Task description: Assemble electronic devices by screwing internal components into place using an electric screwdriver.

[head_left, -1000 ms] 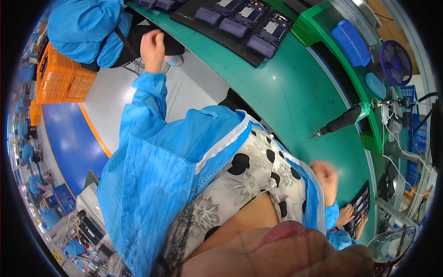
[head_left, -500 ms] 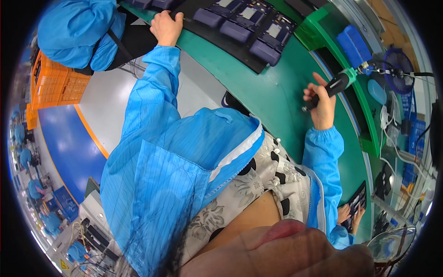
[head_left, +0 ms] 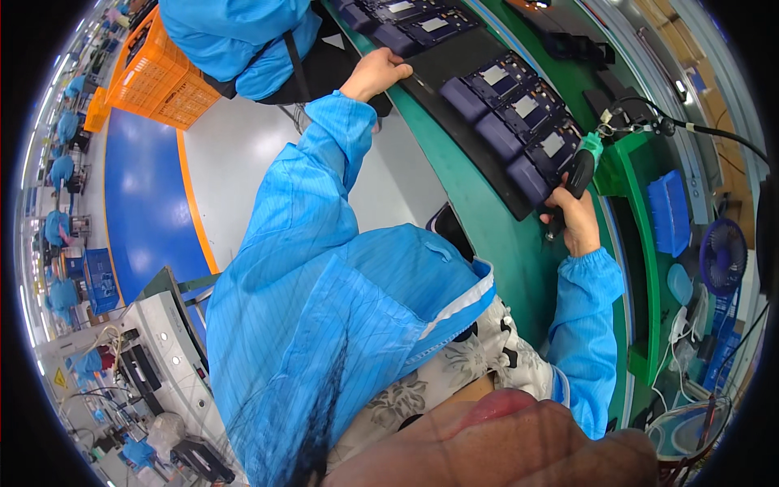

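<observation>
On the green workbench (head_left: pixel 531 268) lies a long black mat (head_left: pixel 434 77), carrying several dark purple device housings (head_left: pixel 519 118) with exposed circuit boards. At the mat's near-left edge, my left hand (head_left: pixel 376 75) pinches the border between thumb and fingers. By the mat's right end, next to the last housing, my right hand (head_left: pixel 578 217) is wrapped around a black electric screwdriver (head_left: pixel 581 172) with a green top. The tool leans, its tip end below the hand, and hangs from a cable. Whether my right fingertips also touch the mat is unclear.
A green bin (head_left: pixel 641 268) runs along the bench's right side, with a blue tray (head_left: pixel 668 213) and a small purple fan (head_left: pixel 723 256) beyond. A person in blue workwear (head_left: pixel 243 36) sits at upper left, near orange crates (head_left: pixel 166 73).
The view has shifted, bringing more of the mat into sight. My right hand, with the screwdriver, is now close beside the mat's end. My left hand stays at the mat's edge.
</observation>
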### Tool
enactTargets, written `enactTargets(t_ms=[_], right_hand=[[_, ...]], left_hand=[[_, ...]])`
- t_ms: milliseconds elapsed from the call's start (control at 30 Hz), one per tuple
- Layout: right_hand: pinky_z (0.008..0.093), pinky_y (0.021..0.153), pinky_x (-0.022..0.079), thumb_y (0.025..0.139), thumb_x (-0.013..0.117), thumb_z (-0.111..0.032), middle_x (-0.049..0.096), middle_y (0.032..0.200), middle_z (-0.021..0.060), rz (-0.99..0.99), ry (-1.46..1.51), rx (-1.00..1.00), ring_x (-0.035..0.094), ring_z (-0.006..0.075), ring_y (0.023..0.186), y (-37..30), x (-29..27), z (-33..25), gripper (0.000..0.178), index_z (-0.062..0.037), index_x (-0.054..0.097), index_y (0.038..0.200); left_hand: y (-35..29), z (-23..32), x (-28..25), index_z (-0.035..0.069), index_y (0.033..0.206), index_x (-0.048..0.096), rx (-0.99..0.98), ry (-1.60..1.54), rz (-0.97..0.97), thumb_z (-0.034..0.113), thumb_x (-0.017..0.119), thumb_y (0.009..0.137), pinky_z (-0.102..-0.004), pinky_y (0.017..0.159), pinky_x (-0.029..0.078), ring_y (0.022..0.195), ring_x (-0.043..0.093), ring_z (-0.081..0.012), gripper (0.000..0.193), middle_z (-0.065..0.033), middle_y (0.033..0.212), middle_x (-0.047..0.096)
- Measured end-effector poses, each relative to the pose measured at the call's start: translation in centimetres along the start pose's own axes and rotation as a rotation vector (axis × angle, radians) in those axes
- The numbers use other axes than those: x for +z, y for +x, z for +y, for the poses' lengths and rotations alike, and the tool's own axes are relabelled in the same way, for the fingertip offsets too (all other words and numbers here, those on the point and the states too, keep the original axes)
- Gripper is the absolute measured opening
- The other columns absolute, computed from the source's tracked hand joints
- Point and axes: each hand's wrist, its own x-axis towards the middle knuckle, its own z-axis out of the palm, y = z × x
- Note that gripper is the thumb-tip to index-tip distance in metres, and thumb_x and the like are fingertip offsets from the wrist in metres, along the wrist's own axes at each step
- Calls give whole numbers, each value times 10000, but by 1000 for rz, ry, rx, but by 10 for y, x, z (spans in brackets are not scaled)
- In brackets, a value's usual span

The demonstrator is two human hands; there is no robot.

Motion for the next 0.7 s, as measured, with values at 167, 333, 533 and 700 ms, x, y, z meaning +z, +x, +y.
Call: enactTargets(t_ms=[167,333,533,700], right_hand=[[291,525,474,753,657,-129,545,897,83,157,256,-48,552,174,666,-13,54,8,441,8,504,1143],[322,523,501,830,683,-160,548,856,105,311,623,0,602,210,644,-5,54,24,251,-5,533,958],[311,502,498,823,682,-136,556,753,85,160,588,30,560,173,561,3,40,23,209,2,555,915],[304,478,486,827,659,-106,553,680,61,153,466,67,522,145,515,-24,23,34,148,1,576,888]], left_hand=[[15,11,-2,21,975,722,-109,143,203,479,673,829,-389,787,525,865,689,-315,484,-154,889,719],[18,15,13,42,834,720,-141,247,452,548,634,822,-438,769,522,881,682,-366,514,-177,864,715],[14,0,2,66,815,732,-88,148,331,517,705,786,-425,729,527,781,683,-344,452,-143,777,711],[-11,32,-16,86,876,734,110,403,390,464,818,688,-414,783,516,860,667,-303,430,-111,874,699]])
